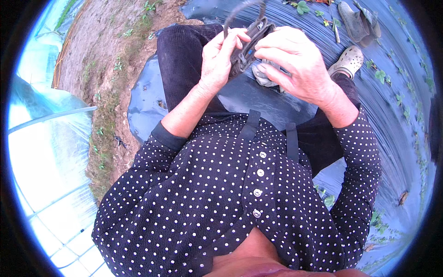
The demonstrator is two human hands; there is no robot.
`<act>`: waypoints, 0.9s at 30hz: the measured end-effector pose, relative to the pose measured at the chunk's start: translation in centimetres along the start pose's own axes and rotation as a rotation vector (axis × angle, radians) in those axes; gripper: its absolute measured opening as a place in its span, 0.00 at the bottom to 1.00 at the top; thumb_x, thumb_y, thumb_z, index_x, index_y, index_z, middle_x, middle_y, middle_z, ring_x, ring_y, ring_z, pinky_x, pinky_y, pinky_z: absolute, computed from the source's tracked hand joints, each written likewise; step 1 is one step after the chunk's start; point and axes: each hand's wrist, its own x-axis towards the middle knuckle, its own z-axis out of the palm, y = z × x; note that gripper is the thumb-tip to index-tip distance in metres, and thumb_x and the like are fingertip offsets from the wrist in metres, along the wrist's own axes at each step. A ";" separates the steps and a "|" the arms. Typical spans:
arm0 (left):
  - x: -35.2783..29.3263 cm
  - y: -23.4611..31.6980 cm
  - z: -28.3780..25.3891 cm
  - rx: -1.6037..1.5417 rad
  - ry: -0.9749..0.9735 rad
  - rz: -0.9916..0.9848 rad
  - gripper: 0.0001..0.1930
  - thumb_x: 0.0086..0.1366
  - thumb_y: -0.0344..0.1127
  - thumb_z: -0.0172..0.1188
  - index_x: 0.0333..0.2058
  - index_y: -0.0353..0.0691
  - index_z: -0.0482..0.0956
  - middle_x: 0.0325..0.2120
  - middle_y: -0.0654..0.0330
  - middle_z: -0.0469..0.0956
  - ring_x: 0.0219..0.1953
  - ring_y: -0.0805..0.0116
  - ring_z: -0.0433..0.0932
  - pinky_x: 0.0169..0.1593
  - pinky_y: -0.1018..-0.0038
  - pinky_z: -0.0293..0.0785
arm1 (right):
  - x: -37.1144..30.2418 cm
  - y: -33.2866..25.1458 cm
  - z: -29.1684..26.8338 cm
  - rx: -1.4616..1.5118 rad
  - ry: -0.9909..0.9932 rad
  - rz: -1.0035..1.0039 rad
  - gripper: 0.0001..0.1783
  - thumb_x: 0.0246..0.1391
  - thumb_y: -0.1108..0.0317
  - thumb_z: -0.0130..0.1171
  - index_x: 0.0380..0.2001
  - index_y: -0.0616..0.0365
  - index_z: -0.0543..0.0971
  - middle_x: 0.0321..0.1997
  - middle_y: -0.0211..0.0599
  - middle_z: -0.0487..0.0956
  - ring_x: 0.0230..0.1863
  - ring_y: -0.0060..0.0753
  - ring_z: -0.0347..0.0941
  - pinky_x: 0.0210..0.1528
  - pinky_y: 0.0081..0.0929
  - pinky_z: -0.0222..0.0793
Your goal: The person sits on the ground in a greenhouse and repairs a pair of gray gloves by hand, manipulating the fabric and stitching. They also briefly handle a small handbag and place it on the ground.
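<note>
A: What's in the hands?

B: A small dark pouch [249,46], held up over the lap, above the knees. A curved dark strap [242,11] arcs off its top edge. A grey cloth [267,76] hangs just under it, below the right hand.

A: How are the hands set?

B: The left hand [219,57] is closed on the pouch's left side, thumb across the front, fingers curled behind. The right hand [295,62] is closed over its right edge, fingers bent down; I can't tell whether it grips the pouch, the cloth, or both. Both wrists are raised, with the forearms coming up out of dotted sleeves [355,152] and meeting over the lap.

A: How would the pouch handle?

B: I'd judge it light and soft, a flat thing that folds and sags, not slippery or fragile. Best taken by its stiffer edges, one hand per side as here; the strap would let it swing.

A: And around?

B: Black plastic sheet [392,106] with small green plants [380,74], a pale clog [348,60], bare soil [101,51] on the left
</note>
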 end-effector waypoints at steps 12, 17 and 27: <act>-0.8 0.3 2.2 0.024 0.002 0.032 0.13 0.78 0.32 0.49 0.32 0.34 0.75 0.36 0.61 0.79 0.49 0.72 0.75 0.56 0.74 0.68 | -0.8 0.5 3.2 0.239 -0.393 0.726 0.26 0.51 0.40 0.65 0.28 0.56 0.85 0.27 0.45 0.83 0.32 0.46 0.82 0.39 0.41 0.76; -1.4 0.0 3.4 0.033 -0.024 0.003 0.10 0.77 0.32 0.50 0.36 0.34 0.76 0.35 0.65 0.76 0.43 0.76 0.73 0.52 0.77 0.69 | -1.5 0.6 4.1 0.308 -0.380 0.814 0.26 0.50 0.41 0.67 0.25 0.56 0.86 0.26 0.45 0.83 0.32 0.45 0.82 0.39 0.41 0.75; -1.2 -0.7 2.6 -0.047 0.014 -0.099 0.15 0.78 0.37 0.51 0.31 0.36 0.74 0.40 0.60 0.79 0.46 0.73 0.74 0.52 0.74 0.70 | -2.3 2.2 4.1 0.434 -0.429 0.753 0.15 0.49 0.56 0.64 0.30 0.58 0.87 0.28 0.47 0.84 0.34 0.45 0.82 0.41 0.39 0.76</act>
